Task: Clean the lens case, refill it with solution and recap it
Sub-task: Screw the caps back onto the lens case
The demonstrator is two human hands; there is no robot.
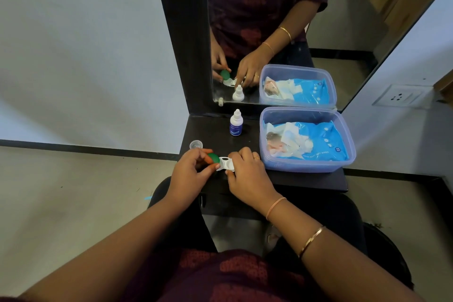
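Green cap (213, 158) pinched by our left hand (190, 169), white lens case (226, 164) gripped by our right hand (247, 171), centre frame over the worktop (210, 130); likely uncapping for cleaning. Next: twist steadily, keeping the case level.

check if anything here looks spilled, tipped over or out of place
No spill shows. The solution bottle stands upright on the shelf. Only loose bits: a clear cap lying off the lens case, and a wipe bunched out of its pack in the tub.
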